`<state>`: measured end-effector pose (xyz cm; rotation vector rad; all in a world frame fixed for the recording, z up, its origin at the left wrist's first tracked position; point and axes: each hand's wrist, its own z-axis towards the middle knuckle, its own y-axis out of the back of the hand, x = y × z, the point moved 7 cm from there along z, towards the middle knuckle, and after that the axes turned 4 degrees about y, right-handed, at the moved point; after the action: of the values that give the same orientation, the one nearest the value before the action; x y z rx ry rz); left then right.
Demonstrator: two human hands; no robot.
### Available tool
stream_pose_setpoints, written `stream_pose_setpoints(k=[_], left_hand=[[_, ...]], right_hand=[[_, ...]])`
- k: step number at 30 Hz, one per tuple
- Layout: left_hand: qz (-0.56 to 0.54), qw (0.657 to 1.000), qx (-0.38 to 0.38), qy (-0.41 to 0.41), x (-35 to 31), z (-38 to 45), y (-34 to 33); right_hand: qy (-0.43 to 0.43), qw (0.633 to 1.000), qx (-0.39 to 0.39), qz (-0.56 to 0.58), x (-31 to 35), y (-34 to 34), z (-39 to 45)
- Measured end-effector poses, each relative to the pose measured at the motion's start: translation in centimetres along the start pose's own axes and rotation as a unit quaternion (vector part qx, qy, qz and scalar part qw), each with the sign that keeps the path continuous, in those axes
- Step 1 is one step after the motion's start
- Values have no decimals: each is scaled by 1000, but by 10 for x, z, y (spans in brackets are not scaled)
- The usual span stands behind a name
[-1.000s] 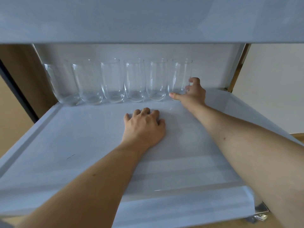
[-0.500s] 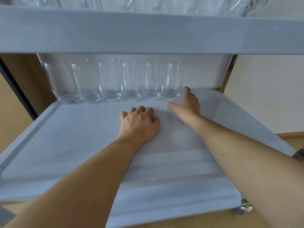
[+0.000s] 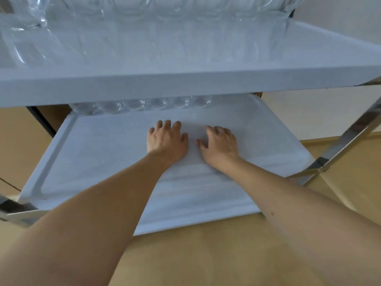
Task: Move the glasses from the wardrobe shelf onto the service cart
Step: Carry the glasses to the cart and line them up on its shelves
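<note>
A row of several clear glasses stands at the back of the service cart's lower shelf; only their bases show under the upper shelf. More clear glasses stand on the upper shelf, cut off by the frame's top. My left hand lies flat, palm down, on the lower shelf, fingers slightly apart and holding nothing. My right hand rests beside it, also flat and empty, a hand's length in front of the glasses.
The cart's chrome leg slants down at the right, another chrome corner shows at the left. Wooden floor lies below the cart. A pale wall stands behind on the right.
My right hand let go of the rightmost glass and drew back to lie flat beside the left hand. The view rose, so the upper shelf now hides most of the glasses.
</note>
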<state>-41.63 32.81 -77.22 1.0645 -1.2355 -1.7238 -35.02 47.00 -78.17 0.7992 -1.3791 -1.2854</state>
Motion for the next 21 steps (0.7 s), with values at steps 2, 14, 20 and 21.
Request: stream_pose_setpoints(k=[2,14,20,21], left_hand=[[-9,1000,20,-9,-3,-18,5],[3,977,212,-13,-28,-150,116],[-12,966,257,-37,-86,-196,243],[-20,964,263,-36,-97,-201,265]], right_hand=[[1,1000,22,-8,3,1,-21],[-50,983,168,46,19,104,-151],[-111,970,192,95,25,224,-214],[-119,968,199,98,27,245,-224]])
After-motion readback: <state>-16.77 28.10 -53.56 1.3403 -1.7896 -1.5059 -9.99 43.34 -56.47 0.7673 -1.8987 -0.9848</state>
